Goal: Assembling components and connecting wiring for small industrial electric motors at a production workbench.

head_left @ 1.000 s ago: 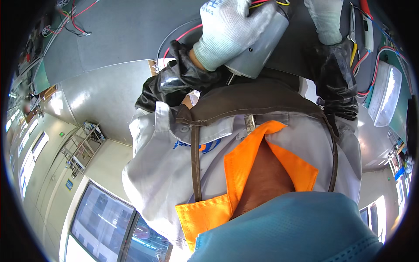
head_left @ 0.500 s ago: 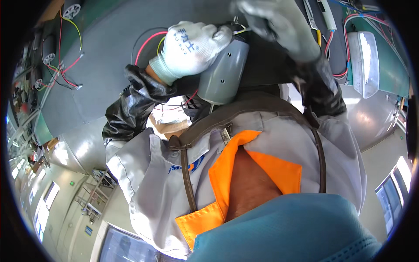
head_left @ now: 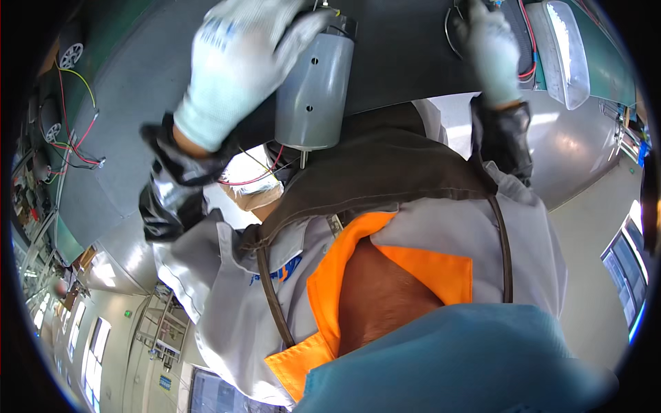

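Note:
A grey cylindrical motor [head_left: 313, 96] stands at the bench's near edge, its metal shaft pointing toward my apron. Two dark holes show on its side, and its black end cap [head_left: 342, 26] faces away from me. My left hand [head_left: 237, 65], in a white glove, is beside the motor with the thumb apart from the fingers. That thumb reaches across to the motor's upper end; the fingertips run up to the picture's top edge. Well to the right, my gloved right hand [head_left: 492, 55] is over the bench beside a thin dark wire loop [head_left: 451, 33]. Motion smears its fingers, so anything in them cannot be made out.
More motors with coloured leads [head_left: 69, 55] lie at the bench's far left. A clear plastic box [head_left: 566, 58] stands on the right beside red cables [head_left: 529, 41]. Below the bench edge, a red wire [head_left: 244, 182] hangs near an open carton [head_left: 258, 199].
My right hand has left the motor's wired end and moved right. The left hand has loosened from the motor's top and shifted left. The motor appears further left in the picture.

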The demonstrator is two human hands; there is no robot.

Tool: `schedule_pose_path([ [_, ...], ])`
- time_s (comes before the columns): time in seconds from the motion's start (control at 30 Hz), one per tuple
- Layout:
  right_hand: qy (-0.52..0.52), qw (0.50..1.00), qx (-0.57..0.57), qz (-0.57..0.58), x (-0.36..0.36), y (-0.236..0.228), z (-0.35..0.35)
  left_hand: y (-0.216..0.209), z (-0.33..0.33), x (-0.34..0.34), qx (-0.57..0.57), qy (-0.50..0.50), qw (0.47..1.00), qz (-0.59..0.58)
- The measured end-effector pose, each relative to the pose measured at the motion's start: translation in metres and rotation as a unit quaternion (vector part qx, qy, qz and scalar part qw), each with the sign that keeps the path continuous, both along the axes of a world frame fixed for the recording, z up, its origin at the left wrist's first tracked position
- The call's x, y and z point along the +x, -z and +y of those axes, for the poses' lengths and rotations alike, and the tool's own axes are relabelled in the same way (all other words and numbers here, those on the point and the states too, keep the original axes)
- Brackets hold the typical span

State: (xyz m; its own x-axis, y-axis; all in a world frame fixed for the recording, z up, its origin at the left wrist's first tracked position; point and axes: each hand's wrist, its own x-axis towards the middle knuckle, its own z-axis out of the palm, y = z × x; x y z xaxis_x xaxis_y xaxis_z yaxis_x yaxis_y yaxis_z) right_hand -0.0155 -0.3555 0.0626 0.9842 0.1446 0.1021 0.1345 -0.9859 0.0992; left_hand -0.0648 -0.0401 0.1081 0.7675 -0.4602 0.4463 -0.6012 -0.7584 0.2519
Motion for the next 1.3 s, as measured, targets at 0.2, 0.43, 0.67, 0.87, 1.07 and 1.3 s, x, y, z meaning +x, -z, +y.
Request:
schedule_pose_path([
  [0.2,-0.194,0.968,0.160,-0.002,-0.072,0.014,-0.008,0.002,0.019,0.015,-0.481,0.105,0.749,0.442],
  [0.43,-0.209,0.947,0.204,0.133,-0.060,0.006,-0.076,0.035,0.030,0.020,-0.724,0.082,0.534,0.429],
  [0.67,-0.140,0.681,0.558,0.454,0.002,-0.030,-0.030,0.049,0.025,0.025,-0.734,0.114,0.501,0.444],
  [0.87,-0.177,0.830,0.274,0.452,-0.007,-0.075,0.038,0.042,0.030,0.018,-0.715,0.092,0.517,0.461],
  [1.07,-0.195,0.906,0.151,0.343,-0.008,-0.082,0.044,0.018,0.082,-0.011,-0.134,0.011,0.990,-0.042],
  [1.3,-0.200,0.899,0.266,0.284,0.010,-0.031,0.004,-0.018,0.069,-0.089,-0.254,0.089,0.952,0.145],
])
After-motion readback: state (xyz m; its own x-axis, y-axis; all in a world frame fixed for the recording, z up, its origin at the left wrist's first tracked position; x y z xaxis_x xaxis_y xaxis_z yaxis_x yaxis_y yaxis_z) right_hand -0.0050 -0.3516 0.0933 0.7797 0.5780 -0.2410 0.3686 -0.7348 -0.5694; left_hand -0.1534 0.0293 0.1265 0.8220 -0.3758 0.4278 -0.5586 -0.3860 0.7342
